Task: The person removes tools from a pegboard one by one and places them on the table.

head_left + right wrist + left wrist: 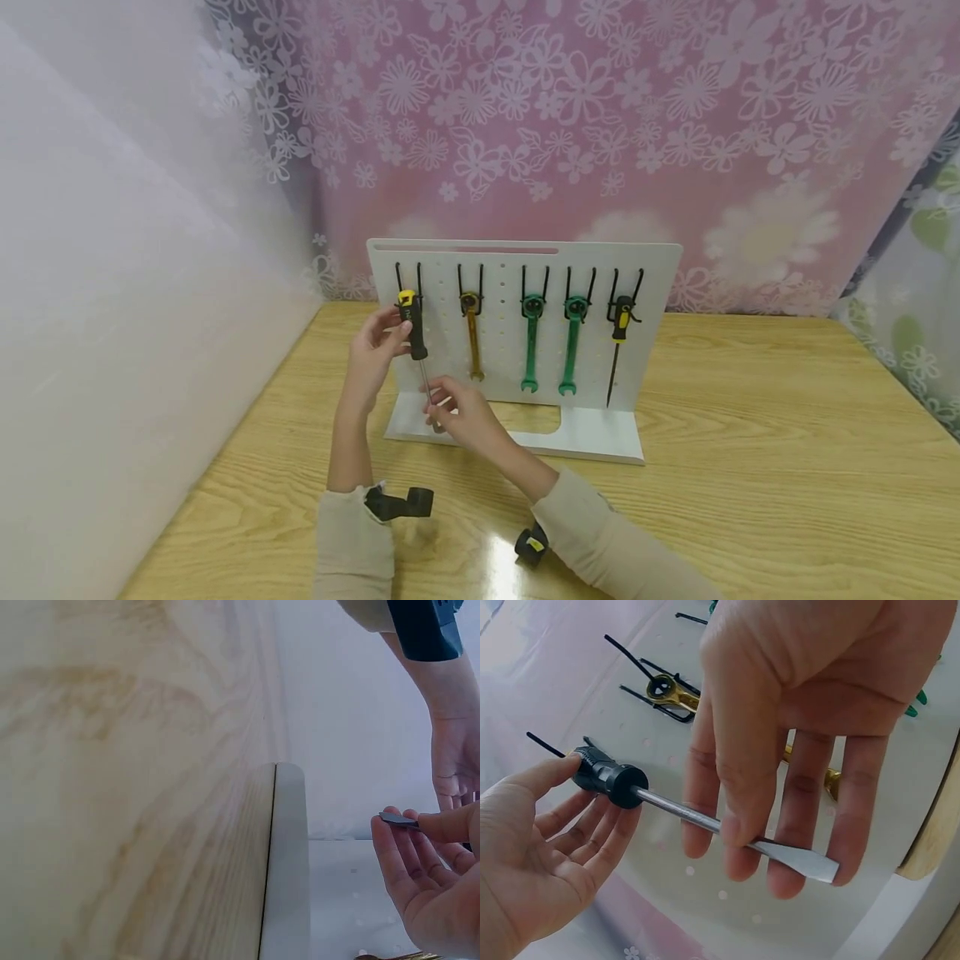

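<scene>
A large flat-head screwdriver, with a black and yellow handle, hangs handle-up in front of the pegboard's leftmost hooks. My left hand holds its handle between thumb and fingers. Low on the metal shaft, my right hand pinches it close to the blade. In the left wrist view the flat blade lies across the right fingers, and the handle's end is by a black hook. The blade tip shows in the right wrist view. Whether the handle rests on the hooks is unclear.
The white pegboard stands on a wooden table. Further right hang a yellow wrench, two green wrenches and a smaller screwdriver. A white wall rises at the left.
</scene>
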`<control>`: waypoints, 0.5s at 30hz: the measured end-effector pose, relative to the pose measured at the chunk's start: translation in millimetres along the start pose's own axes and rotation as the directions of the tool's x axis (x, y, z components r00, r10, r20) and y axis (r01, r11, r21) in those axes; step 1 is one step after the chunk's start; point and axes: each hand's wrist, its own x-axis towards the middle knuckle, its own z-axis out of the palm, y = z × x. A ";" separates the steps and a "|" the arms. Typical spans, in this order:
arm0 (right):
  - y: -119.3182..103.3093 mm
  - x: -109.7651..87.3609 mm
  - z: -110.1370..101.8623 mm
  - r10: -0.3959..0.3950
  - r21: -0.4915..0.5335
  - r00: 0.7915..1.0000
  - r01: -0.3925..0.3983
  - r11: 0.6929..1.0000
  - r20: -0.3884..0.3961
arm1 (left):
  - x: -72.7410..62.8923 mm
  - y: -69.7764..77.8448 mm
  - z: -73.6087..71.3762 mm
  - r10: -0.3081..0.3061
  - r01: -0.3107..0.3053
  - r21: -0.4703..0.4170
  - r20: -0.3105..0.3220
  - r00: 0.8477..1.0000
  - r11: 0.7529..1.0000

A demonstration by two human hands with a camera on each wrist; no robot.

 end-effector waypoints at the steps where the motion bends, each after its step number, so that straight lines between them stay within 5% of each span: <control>1: -4.6 -2.0 -0.4 0.006 0.012 1.000 -0.006 1.000 0.007 | -0.4 1.1 -0.6 -0.002 0.002 0.002 0.006 1.000 1.000; 15: 12.1 -3.3 4.2 0.040 -0.019 0.999 -0.040 0.999 0.020 | -6.7 16.0 -8.9 -0.016 0.011 0.056 0.100 0.995 0.998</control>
